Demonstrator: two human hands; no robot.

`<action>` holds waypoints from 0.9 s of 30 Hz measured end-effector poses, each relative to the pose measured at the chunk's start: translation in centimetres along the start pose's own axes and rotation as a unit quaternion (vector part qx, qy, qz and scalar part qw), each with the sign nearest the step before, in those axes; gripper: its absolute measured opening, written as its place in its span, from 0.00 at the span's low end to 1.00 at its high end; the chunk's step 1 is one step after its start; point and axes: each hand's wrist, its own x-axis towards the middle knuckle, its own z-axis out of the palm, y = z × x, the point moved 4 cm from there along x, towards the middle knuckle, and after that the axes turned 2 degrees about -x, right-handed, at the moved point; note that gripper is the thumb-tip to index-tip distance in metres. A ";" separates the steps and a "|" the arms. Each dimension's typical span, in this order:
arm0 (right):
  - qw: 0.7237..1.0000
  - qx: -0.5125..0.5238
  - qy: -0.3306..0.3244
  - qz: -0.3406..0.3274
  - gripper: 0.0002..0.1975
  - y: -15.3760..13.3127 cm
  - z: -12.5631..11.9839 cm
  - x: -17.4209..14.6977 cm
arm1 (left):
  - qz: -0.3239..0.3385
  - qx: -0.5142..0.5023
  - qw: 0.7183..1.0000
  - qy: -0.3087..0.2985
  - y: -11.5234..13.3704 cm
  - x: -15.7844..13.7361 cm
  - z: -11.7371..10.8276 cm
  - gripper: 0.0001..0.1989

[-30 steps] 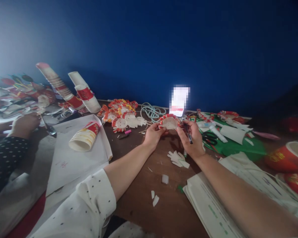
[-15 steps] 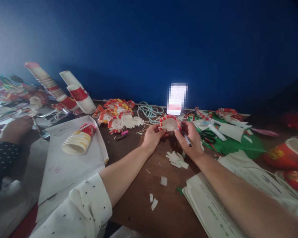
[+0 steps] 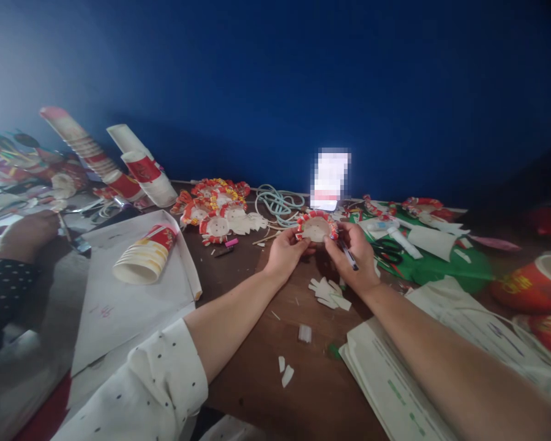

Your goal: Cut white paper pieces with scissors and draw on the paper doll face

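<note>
A round paper craft face (image 3: 316, 230), pale with a curled red-and-white fringe, is held upright between both hands above the table. My left hand (image 3: 286, 253) grips its left edge, thumb in front. My right hand (image 3: 356, 260) pinches the right edge and also keeps a pen (image 3: 349, 257) among its fingers, slanting downward. Below the hands lie white paper cutouts (image 3: 328, 294) shaped like small hands. Left of them is a pile of similar fringed paper faces (image 3: 217, 205), with a pink marker cap (image 3: 231, 242) in front.
A stack of paper cups (image 3: 140, 263) lies on a white box lid (image 3: 105, 331). A lit phone (image 3: 327, 199) stands by the blue wall, beside coiled cord (image 3: 280, 205). Scissors (image 3: 388, 252) and a glue gun (image 3: 395, 236) rest on green material. At left is a co-worker's hand (image 3: 25, 236).
Hardly anything differs: the view has shifted slightly, and both hands keep hold of the paper face in nearly the same pose.
</note>
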 end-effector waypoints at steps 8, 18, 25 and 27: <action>1.000 -0.006 -0.017 0.022 0.18 0.2 0.1 0.0 | -0.001 0.012 1.000 0.011 -0.1 0.1 0.0 0.09; 1.000 0.011 -0.009 0.014 0.20 -0.7 -0.2 -0.1 | 0.003 0.015 0.999 0.030 -0.1 0.2 -0.3 0.09; 0.998 -0.015 0.054 -0.001 0.22 -0.2 -0.9 0.5 | 0.013 -0.003 0.998 0.067 0.1 0.5 -0.6 0.08; 0.996 -0.070 0.052 -0.001 0.20 0.2 -1.3 1.0 | 0.019 0.004 0.997 0.075 0.2 0.6 -0.8 0.07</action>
